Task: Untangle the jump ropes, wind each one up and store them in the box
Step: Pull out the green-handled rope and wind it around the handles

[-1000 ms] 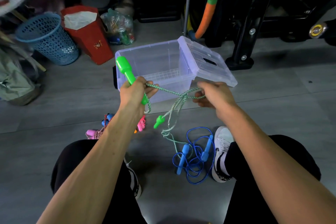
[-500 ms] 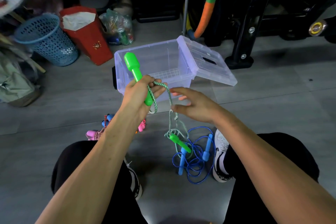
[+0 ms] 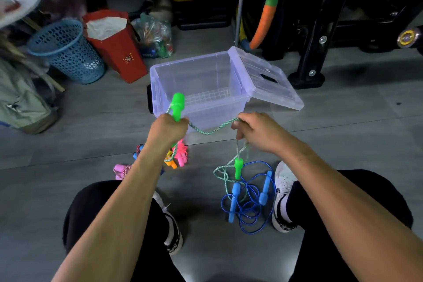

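My left hand (image 3: 166, 130) grips a green jump-rope handle (image 3: 177, 105), held upright in front of the clear plastic box (image 3: 160, 89). The green-white cord (image 3: 210, 129) sags from that hand across to my right hand (image 3: 258, 131), which pinches it. Below my right hand the cord hangs down with the second green handle (image 3: 238, 167) dangling over a blue jump rope (image 3: 248, 199) lying in loops on the floor. A pink rope bundle (image 3: 180, 155) and other coloured handles lie behind my left forearm, partly hidden.
The box's lid (image 3: 270, 80) leans open on its right side. A blue mesh basket (image 3: 66, 50), a red paper bag (image 3: 116, 46) and a bag of clutter stand at the back left. Black exercise-machine legs (image 3: 313, 52) stand at the back right. My shoes flank the ropes.
My right hand took hold of the cord and pulled it out to the right, away from the left hand. The dangling green handle rose a little off the blue rope.
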Demonstrator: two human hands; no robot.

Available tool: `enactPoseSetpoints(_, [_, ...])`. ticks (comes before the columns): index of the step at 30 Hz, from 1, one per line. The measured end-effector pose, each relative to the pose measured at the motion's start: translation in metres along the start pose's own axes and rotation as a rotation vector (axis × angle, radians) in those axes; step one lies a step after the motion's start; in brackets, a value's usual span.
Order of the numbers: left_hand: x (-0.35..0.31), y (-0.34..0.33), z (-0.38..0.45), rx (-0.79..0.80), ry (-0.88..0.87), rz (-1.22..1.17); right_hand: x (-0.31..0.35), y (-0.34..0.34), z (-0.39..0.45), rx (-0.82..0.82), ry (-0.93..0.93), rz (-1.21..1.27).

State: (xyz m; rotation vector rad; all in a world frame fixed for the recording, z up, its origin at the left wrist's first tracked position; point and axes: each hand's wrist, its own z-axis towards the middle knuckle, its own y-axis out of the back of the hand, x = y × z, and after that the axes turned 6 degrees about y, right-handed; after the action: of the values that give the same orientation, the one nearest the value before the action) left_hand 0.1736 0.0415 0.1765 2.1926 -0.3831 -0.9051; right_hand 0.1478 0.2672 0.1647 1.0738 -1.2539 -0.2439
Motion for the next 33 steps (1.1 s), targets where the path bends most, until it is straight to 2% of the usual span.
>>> enactPoseSetpoints(2, [0.004,-0.005,-0.003,-0.036,-0.081,0.285,0.002,0.002,-0.001,-0.008,0.039,-0.007])
enactPoseSetpoints(4, [0.005,-0.005,-0.007,-0.113,-0.158,0.392,0.0,0.0,-0.002,0.007,0.08,-0.049])
enactPoseSetpoints(6, [0.001,-0.003,-0.011,-0.089,-0.285,0.203,0.002,-0.001,-0.002,0.045,0.088,-0.054])
enactPoseSetpoints(8, [-0.008,-0.005,-0.025,0.113,-0.388,-0.137,0.008,-0.001,-0.003,0.064,0.095,-0.001])
enactPoseSetpoints(9, [-0.012,-0.007,-0.033,0.217,-0.442,-0.208,0.012,0.001,-0.003,0.061,0.103,0.025])
enactPoseSetpoints(11, [-0.017,-0.014,-0.043,0.319,-0.549,-0.159,0.018,0.004,-0.003,0.042,0.12,0.067])
enactPoseSetpoints(12, [-0.018,-0.018,-0.044,0.314,-0.556,-0.129,0.019,0.005,-0.003,0.029,0.119,0.086])
enactPoseSetpoints(15, [-0.017,-0.016,-0.035,0.196,-0.391,-0.243,0.012,0.006,-0.003,0.013,0.086,0.055])
enactPoseSetpoints(18, [-0.016,-0.002,-0.021,0.072,-0.159,-0.661,-0.007,0.011,-0.007,0.079,0.037,-0.169])
enactPoseSetpoints(20, [-0.012,0.016,-0.006,0.006,-0.01,-0.853,-0.017,0.017,-0.011,0.129,-0.023,-0.202])
enactPoseSetpoints(21, [-0.01,0.022,0.0,0.004,0.021,-0.833,-0.019,0.02,-0.013,0.13,-0.05,-0.145])
enactPoseSetpoints(22, [-0.006,0.026,0.005,0.004,0.019,-0.703,-0.019,0.023,-0.016,0.118,-0.067,-0.068])
enactPoseSetpoints(24, [0.003,0.022,0.009,-0.041,-0.088,-0.228,-0.015,0.026,-0.02,0.076,-0.044,0.042])
enactPoseSetpoints(25, [0.004,0.015,0.006,-0.057,-0.159,-0.065,-0.012,0.027,-0.021,0.061,-0.021,0.062])
enactPoseSetpoints(26, [0.002,0.007,0.0,-0.029,-0.231,-0.01,-0.009,0.027,-0.022,0.055,0.001,0.072])
enactPoseSetpoints(30, [-0.019,-0.017,-0.037,0.332,-0.453,-0.24,0.006,0.02,-0.022,0.036,0.058,0.157])
enactPoseSetpoints(33, [-0.025,-0.027,-0.045,0.353,-0.548,-0.147,0.013,0.016,-0.019,0.003,0.082,0.178])
